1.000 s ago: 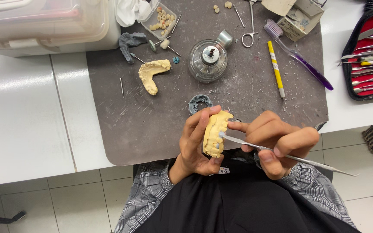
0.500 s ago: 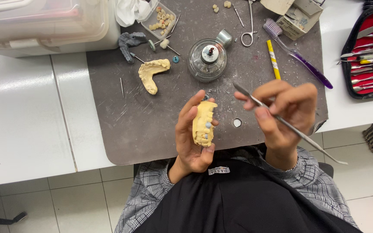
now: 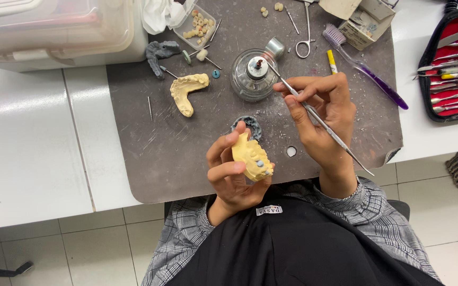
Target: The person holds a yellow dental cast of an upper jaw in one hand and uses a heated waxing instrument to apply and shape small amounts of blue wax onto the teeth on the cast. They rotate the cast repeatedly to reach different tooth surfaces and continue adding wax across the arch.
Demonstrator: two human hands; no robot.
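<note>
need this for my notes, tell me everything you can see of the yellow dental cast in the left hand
The yellow dental cast is a pale, matte, plaster-like jaw model with moulded tooth shapes on top and two small grey-blue spots near its lower end. It looks whole. The left hand holds it tilted above the near edge of the grey mat, fingers curled round its left side, thumb underneath. The metal instrument in the right hand does not touch it.

Two yellow jaw casts (image 3: pixel 251 157) (image 3: pixel 187 91), one glass burner (image 3: pixel 252 79), one toothbrush (image 3: pixel 364 66).
</note>
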